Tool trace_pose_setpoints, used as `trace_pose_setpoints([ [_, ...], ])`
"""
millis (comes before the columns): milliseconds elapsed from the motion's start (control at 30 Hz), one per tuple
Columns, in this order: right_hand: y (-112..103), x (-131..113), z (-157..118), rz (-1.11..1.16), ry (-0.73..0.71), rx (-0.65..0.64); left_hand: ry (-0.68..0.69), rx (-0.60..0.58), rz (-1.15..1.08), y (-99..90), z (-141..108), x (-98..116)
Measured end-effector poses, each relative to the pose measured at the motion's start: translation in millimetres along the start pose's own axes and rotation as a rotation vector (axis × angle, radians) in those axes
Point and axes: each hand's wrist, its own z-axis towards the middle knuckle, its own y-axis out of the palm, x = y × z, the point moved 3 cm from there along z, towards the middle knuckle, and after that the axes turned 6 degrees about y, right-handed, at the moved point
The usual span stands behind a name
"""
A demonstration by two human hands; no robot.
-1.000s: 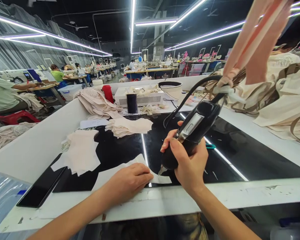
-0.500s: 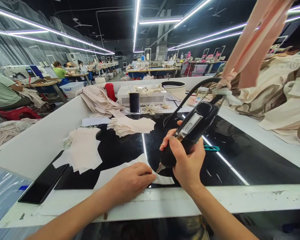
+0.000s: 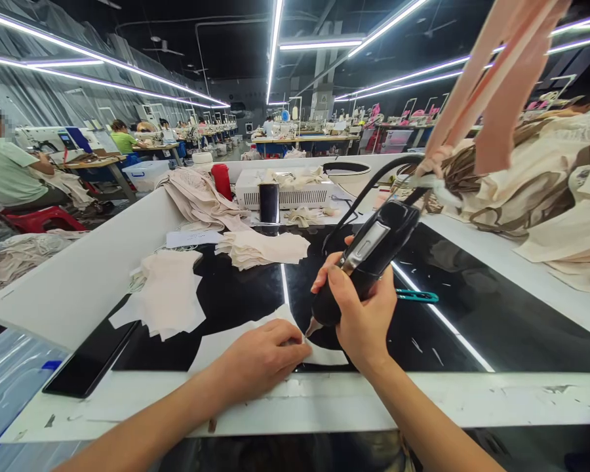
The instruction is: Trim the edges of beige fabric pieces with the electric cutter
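The left hand (image 3: 270,351) lay on the cloth (image 3: 221,343); pinching could not be determined. The right hand (image 3: 366,314) clasped a black tool (image 3: 375,259), tip at the cloth's edge.

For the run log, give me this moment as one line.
Left hand: on white piece | Right hand: gripping black handheld tool | Tool tip: at white piece's curved edge

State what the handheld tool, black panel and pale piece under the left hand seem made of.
Handheld tool: probably smooth black plastic, with a shiny metal-looking plate.
Black panel: glossy glass or plastic, mirroring ceiling lights.
Pale piece: thin, matt, probably fabric, perhaps paper.
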Motion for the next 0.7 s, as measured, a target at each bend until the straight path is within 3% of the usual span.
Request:
trace_pose_setpoints([
  [367,-13.3,-7.4,7.4,-0.134,0.017,0.023,-0.057,0.021,-0.024,1.1,2.0,-3.4],
  [533,-33.3,-18.9,18.4,-0.345,0.048,0.035,-0.085,-0.072,0.023,-0.7,17.3,-11.9],
  [633,-53.3,-25.2,19.0,-0.404,-0.038,0.099,-0.063,-0.121,0.098,4.0,24.3,-17.3],
  [700,-72.0,-27.5,10.3,-0.418,-0.167,0.225,-0.055,-0.150,0.150,7.5,26.3,-19.2],
])
